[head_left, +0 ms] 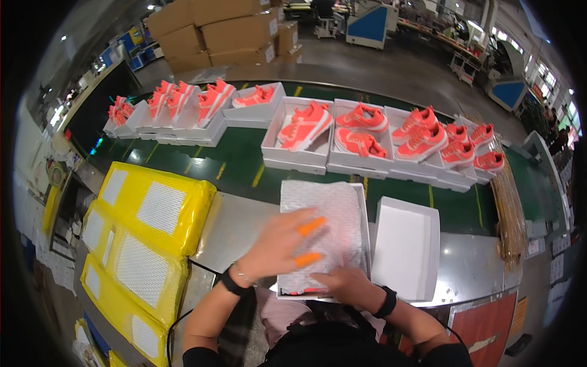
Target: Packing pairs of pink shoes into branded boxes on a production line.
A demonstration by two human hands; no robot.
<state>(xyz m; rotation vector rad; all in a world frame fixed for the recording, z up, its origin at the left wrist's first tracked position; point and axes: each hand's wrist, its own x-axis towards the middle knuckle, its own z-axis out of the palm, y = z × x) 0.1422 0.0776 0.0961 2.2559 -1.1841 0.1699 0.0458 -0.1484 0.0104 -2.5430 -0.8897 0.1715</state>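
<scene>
In front of me stands a white shoe box [364,214], mostly covered by a thin, translucent white wrapping sheet [333,199]. A faint pinkish red shows through the sheet, and a sliver of red shows at the box's near edge. My left hand [284,241] lies over the left part of the sheet, fingers stretched out, with orange covers on two of them. At the near right corner, my right hand [347,286] has its fingers curled at the sheet's near edge, thumb pointing left; its fingertips are partly hidden. Just to the right sits a white box lid [406,244], hollow side up.
Beyond the metal worktop [229,229], a green conveyor [238,162] carries several white boxes with coral sneakers [304,127]. At left lie yellow-wrapped packs [143,263] of white mesh-like sheets. Brown cartons [223,30] are stacked behind the conveyor; flattened cardboard [509,208] stands at the right.
</scene>
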